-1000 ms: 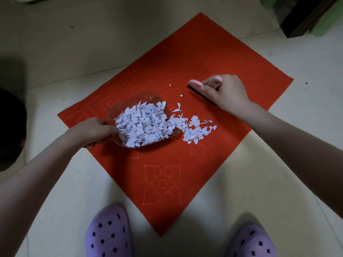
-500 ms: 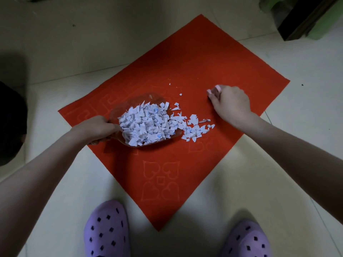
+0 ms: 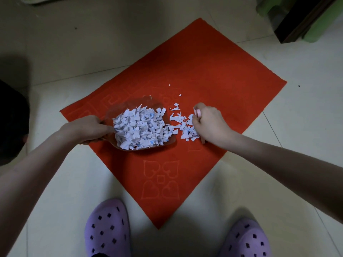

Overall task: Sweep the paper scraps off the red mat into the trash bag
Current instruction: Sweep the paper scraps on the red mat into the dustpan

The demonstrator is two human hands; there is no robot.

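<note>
A red mat [image 3: 213, 71] lies cornerwise on the tiled floor. My left hand [image 3: 87, 129] grips the handle of a clear plastic dustpan [image 3: 130, 108] resting on the mat, heaped with white paper scraps [image 3: 141, 127]. My right hand [image 3: 211, 125] is closed on a small pink brush [image 3: 198, 112], mostly hidden under the fingers, pressed against a loose cluster of scraps [image 3: 185, 127] just right of the pan's mouth. A few tiny scraps [image 3: 176, 89] lie scattered farther up the mat.
A dark shape, perhaps the trash bag [image 3: 11, 123], sits at the left edge. Dark furniture with a green object [image 3: 306, 21] stands at the top right. My two purple slippers [image 3: 107, 229] are at the bottom, near the mat's closest corner.
My right hand with the brush has swept down and left across the mat, pushing the loose scraps toward the dustpan's mouth. The dustpan and left hand stayed roughly in place.
</note>
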